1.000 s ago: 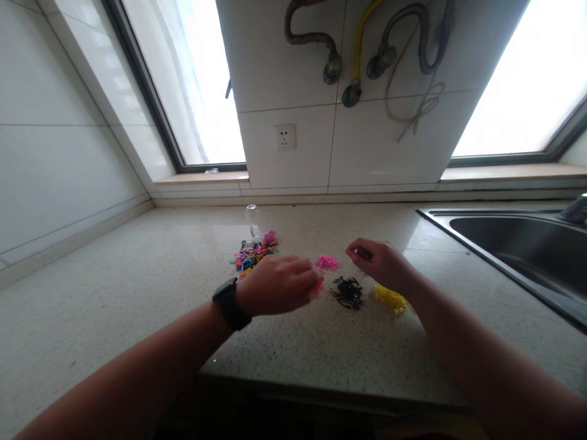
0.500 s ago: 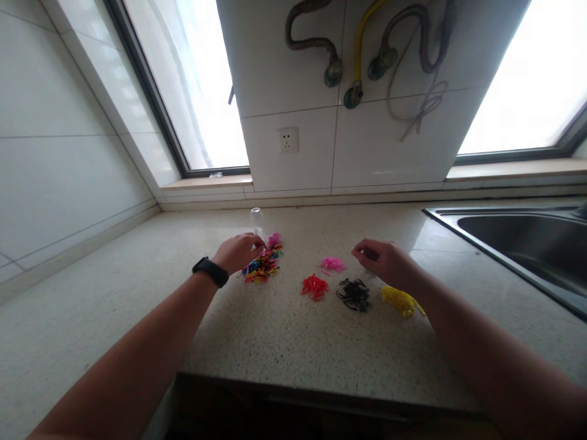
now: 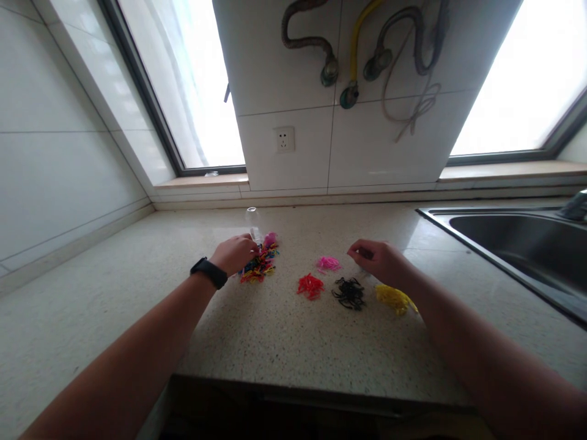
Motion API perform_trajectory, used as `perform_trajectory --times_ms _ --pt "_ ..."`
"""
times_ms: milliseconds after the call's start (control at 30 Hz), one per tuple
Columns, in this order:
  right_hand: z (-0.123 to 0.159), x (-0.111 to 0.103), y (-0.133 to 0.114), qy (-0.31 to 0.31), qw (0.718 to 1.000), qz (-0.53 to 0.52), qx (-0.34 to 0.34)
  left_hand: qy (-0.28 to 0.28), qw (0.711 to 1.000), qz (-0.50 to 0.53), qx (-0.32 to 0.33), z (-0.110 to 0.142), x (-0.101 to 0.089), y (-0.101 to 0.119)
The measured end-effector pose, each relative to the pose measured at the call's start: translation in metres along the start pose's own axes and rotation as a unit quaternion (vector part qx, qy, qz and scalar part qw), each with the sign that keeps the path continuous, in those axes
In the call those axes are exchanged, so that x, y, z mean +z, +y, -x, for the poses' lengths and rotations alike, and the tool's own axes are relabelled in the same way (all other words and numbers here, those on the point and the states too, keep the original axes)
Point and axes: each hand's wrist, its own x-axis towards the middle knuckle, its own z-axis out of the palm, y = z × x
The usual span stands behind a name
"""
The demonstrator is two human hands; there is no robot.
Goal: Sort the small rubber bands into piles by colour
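Observation:
My left hand (image 3: 236,252), with a black watch (image 3: 208,272) at the wrist, is at the mixed pile of coloured rubber bands (image 3: 259,269). Its fingers are closed at the pile's upper left side; whatever is between them is too small to make out. My right hand (image 3: 373,256) hovers with curled fingers pinched together, right of the pink bands (image 3: 329,263); I cannot see anything in it. Nearer to me lie piles of red bands (image 3: 310,286), black bands (image 3: 349,294) and yellow bands (image 3: 395,299), the last partly beneath my right wrist.
A clear plastic bottle-like container (image 3: 252,223) stands behind the mixed pile. On the right a steel sink (image 3: 433,229) is set into the speckled counter (image 3: 266,342). The tiled wall with a socket (image 3: 285,139) and hoses (image 3: 353,58) rises behind.
The view has shifted slightly. My left hand has drawn back a little at the mixed pile, its fingers still closed. My right hand keeps almost the same place and pose.

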Motion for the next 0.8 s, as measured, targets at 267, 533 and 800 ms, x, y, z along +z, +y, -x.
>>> perform_trajectory --times_ms 267,533,800 --pt "0.0000 -0.0019 -0.0004 -0.006 1.000 -0.008 0.003 0.001 1.000 0.008 -0.012 -0.0002 0.0013 0.0015" --pt "0.0002 -0.0018 0.0005 -0.007 1.000 -0.016 0.007 -0.002 1.000 0.017 -0.012 -0.0023 0.0030 0.0011" --pt "-0.0001 -0.0028 -0.0017 -0.006 1.000 -0.008 0.003 0.012 0.999 0.051 -0.004 -0.0035 0.0002 0.0036"
